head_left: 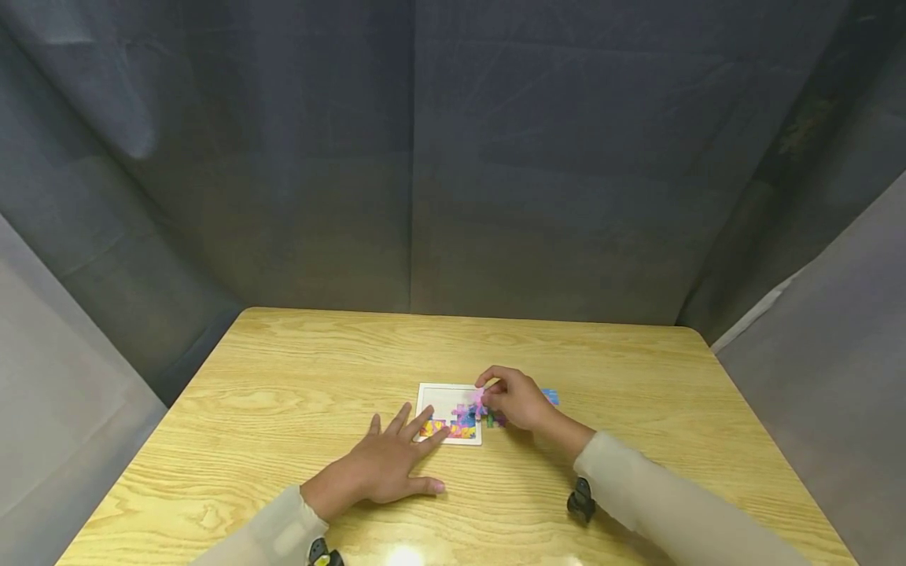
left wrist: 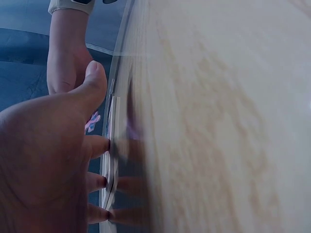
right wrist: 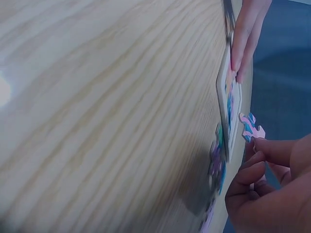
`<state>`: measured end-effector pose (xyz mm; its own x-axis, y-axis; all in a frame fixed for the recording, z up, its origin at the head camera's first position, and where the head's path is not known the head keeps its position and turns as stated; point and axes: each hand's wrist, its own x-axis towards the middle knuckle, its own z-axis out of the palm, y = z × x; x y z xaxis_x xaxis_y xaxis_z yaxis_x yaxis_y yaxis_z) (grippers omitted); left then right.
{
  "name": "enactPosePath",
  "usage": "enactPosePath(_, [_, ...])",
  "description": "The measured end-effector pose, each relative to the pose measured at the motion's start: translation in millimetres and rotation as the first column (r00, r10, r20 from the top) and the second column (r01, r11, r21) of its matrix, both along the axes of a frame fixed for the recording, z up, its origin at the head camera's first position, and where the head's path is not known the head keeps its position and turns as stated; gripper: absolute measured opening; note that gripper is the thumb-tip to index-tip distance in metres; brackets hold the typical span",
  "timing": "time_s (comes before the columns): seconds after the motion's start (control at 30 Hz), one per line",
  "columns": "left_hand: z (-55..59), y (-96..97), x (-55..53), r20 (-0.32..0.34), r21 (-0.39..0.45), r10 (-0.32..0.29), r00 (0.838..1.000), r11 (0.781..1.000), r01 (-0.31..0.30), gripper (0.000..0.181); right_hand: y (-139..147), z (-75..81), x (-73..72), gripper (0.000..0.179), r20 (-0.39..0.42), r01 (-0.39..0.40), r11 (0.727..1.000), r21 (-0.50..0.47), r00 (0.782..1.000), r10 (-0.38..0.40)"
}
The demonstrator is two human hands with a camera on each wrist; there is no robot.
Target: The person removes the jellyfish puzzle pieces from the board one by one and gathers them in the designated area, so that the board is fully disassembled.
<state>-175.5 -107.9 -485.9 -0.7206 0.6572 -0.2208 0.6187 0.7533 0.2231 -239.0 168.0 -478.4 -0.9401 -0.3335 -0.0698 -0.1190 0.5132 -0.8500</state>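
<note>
The right hand (head_left: 520, 402) pinches a pink-and-blue puzzle piece (right wrist: 250, 129) raised over the right side of the white puzzle tray (head_left: 463, 442) — probably a small grip, so the piece could turn or drop if the fingertips loosen. The left hand (head_left: 389, 464), fingers spread apart, rests on the tray's near left part; were it to lift, the tray might slide — and a low right wrist could scatter the loose pieces (right wrist: 216, 156) just beside it

Left hand (head_left: 389, 464) splayed; right hand (head_left: 520, 401) pinching.
</note>
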Motion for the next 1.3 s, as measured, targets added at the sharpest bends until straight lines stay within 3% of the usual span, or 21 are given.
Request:
enactPosePath(0.17, [-0.3,-0.3,0.1,0.003,0.001,0.005,1.000,1.000,-0.005,0.088,14,0.1,4.1,0.019,0.021,0.022,1.000,-0.021,1.000,-0.022])
enactPosePath(0.4, [-0.5,-0.6,0.4,0.008,0.006,0.005,1.000,1.000,-0.005,0.088,33,-5.2,9.2,0.017,-0.023,0.081,0.996,0.049,0.997,-0.080])
enactPosePath(0.83, [2.9,-0.7,2.1,0.008,0.004,0.004,1.000,1.000,-0.004,0.089,57,-11.5,17.2,0.017,-0.047,0.070,0.996,0.064,0.997,-0.067])
enactPosePath(1.3, [3.2,-0.8,2.2,0.002,0.007,-0.003,1.000,1.000,0.003,0.088,64,-16.1,20.9,0.017,-0.087,0.075,0.984,0.161,0.994,-0.061])
